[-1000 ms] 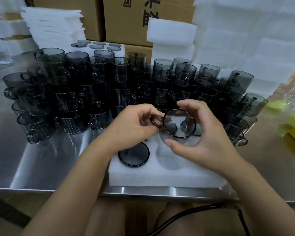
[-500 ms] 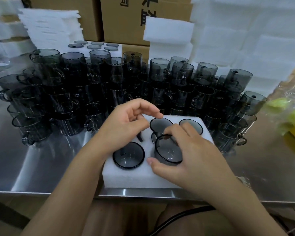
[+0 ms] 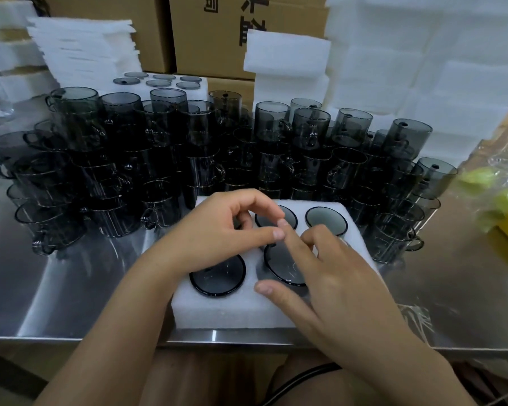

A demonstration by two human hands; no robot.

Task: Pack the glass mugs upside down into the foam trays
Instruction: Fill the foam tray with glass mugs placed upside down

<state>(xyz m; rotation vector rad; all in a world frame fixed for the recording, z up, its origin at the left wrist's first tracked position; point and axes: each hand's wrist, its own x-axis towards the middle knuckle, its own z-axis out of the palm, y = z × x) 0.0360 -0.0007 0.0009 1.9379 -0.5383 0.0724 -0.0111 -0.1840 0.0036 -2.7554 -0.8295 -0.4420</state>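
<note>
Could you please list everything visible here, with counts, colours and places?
White foam tray: one, white, table's near edge.
Smoky grey glass mugs, upside down: four visible, grey, in that tray.
Loose grey glass mugs: dozens, grey, stacked behind the tray.
Second filled foam tray: one, white, back left.
Foam sheet stacks: several, white, back left and right.
Cardboard boxes: at least two, brown, back centre.
Steel table: one, silver, under everything.
Clear plastic bag: one, yellow-green contents, far right.
Left hand: one, loosely curled above the tray, holding nothing visible.
Right hand: one, fingers spread on the near-right mug.
</note>
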